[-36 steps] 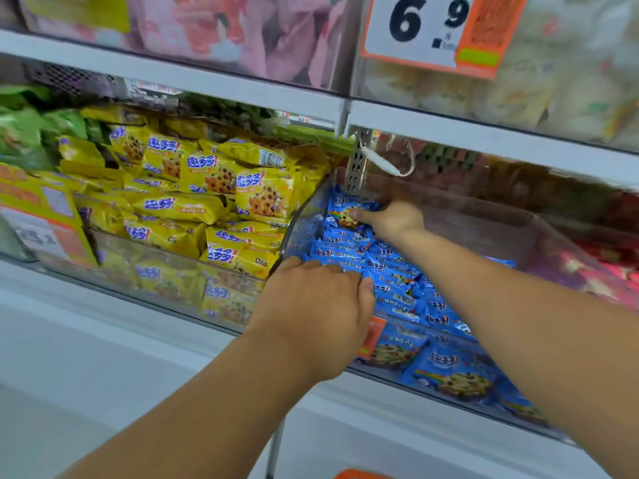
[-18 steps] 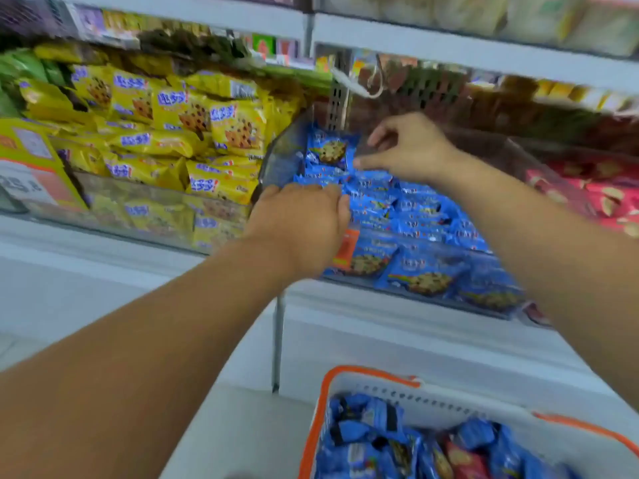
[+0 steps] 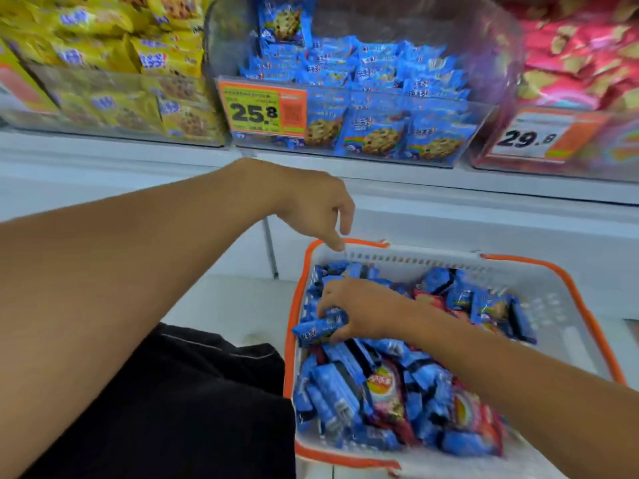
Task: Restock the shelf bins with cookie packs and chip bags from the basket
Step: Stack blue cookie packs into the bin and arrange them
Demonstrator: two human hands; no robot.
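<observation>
A white basket with an orange rim (image 3: pixel 584 316) sits low in front of the shelf, filled with blue cookie packs and a few red chip bags (image 3: pixel 387 392). My right hand (image 3: pixel 359 312) is inside the basket and grips a blue cookie pack (image 3: pixel 318 330) near its left wall. My left hand (image 3: pixel 318 209) hangs above the basket's far left corner, fingers loosely curled and pointing down, holding nothing. Above, a clear shelf bin (image 3: pixel 484 112) holds several blue cookie packs (image 3: pixel 380 81).
A bin of yellow cookie packs (image 3: pixel 114 63) stands left of the blue bin, and a bin of red packs (image 3: pixel 581 46) stands right. Price tags (image 3: pixel 262 110) reading 25.8 and 29.8 hang on the bin fronts. My dark-clothed leg (image 3: pixel 193 402) is left of the basket.
Both hands have come down out of the blue shelf bin. My right hand has reached into the basket and taken hold of a blue cookie pack; the view has tilted down.
</observation>
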